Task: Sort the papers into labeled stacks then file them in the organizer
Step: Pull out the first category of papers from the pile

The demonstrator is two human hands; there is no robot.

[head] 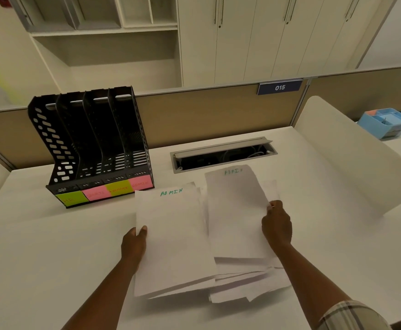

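Observation:
A loose pile of white papers (242,284) lies on the white desk in front of me. My left hand (134,246) grips the left edge of a sheet headed "ADMIN" in green (173,234). My right hand (276,225) pinches the right edge of another sheet with a blurred green heading (235,210), raised a little over the pile. A black organizer (92,144) with several empty upright slots stands at the back left. Green, pink and yellow sticky labels (104,192) run along its front base; the rightmost pink one reads "ADMIN".
An open cable tray (223,154) is set into the desk (40,246) behind the papers. A white curved divider (351,158) rises on the right, with a blue desk tidy (385,122) beyond it. A tan partition with a "015" plate (279,87) backs the desk.

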